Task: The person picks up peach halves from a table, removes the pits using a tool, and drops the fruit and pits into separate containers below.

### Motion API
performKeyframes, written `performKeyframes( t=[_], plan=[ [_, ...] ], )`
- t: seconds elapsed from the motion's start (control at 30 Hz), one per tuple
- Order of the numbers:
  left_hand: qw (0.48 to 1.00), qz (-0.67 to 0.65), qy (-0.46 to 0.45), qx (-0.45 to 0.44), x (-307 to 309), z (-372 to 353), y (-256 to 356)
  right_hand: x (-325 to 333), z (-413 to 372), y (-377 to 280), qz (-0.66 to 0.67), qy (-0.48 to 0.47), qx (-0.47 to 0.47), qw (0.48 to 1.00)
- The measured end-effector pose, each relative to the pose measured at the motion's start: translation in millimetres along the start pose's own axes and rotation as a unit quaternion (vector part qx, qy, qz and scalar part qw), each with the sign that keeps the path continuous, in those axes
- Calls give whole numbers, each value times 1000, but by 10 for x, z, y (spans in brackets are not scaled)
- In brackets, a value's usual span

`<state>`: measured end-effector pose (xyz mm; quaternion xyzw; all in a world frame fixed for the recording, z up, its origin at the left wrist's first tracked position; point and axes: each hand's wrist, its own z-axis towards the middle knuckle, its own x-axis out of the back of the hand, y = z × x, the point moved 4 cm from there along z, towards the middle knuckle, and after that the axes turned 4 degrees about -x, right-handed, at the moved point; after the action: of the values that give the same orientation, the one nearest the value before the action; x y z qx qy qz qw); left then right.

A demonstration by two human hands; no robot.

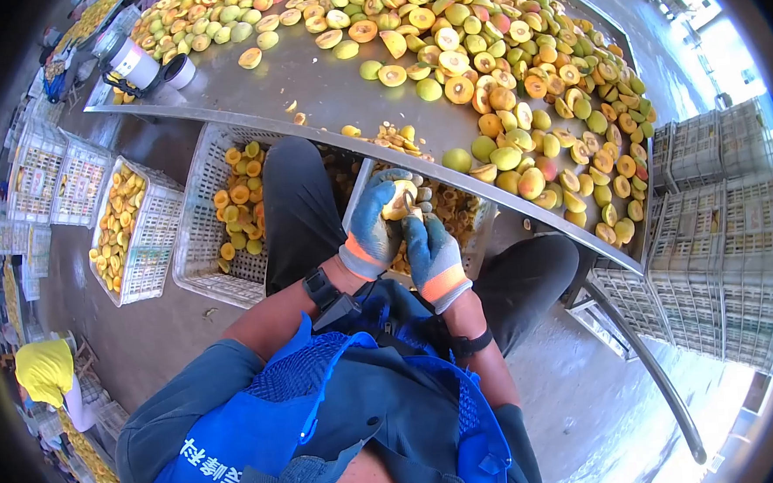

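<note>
My left hand (375, 223), in a blue, grey and orange work glove, is closed round a yellow peach half (398, 204) near the table's front edge. Right against that fruit, my right hand (433, 255), in a matching glove, grips a small pitting tool with a thin, dark curved end; its handle is hidden in the fingers. Directly beneath both hands stands a crate (484, 236) with fruit scraps or stones in it. Beyond them, small cut pieces (392, 138) lie on the metal table (308, 81).
Many whole and halved peaches (501, 87) cover the table. A crate (196, 251) of peach halves stands by my left knee, another crate (147, 258) farther left. Stacked crates (709, 225) rise at right beside a curved metal bar (651, 367). A person in yellow (45, 373) is at lower left.
</note>
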<state>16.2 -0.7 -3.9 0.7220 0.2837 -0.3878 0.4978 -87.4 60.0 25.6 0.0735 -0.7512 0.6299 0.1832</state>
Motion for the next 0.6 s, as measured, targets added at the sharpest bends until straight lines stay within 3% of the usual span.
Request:
performKeyframes(
  t=[0.2, 0.23, 0.3, 0.4, 0.5, 0.6],
  plan=[
    [998, 55, 25, -17, 13, -20, -43, -16, 38, 63, -3, -52, -29, 998],
    [991, 121, 5, -50, 23, -21, -41, -11, 41, 67, -34, -65, -23, 997],
    [992, 117, 19, -47, 71, 10, -83, -4, 45, 73, -96, -90, -11, 991],
    [992, 123, 9, -29, 112, 51, -112, 6, 46, 141, -21, -78, -18, 997],
    [991, 127, 26, 30, 132, 52, -89, 21, 77, 245, -32, -120, -23, 992],
    [990, 119, 3, 79, 130, 70, -69, 28, 50, 263, 134, -184, -144, 963]
  ],
)
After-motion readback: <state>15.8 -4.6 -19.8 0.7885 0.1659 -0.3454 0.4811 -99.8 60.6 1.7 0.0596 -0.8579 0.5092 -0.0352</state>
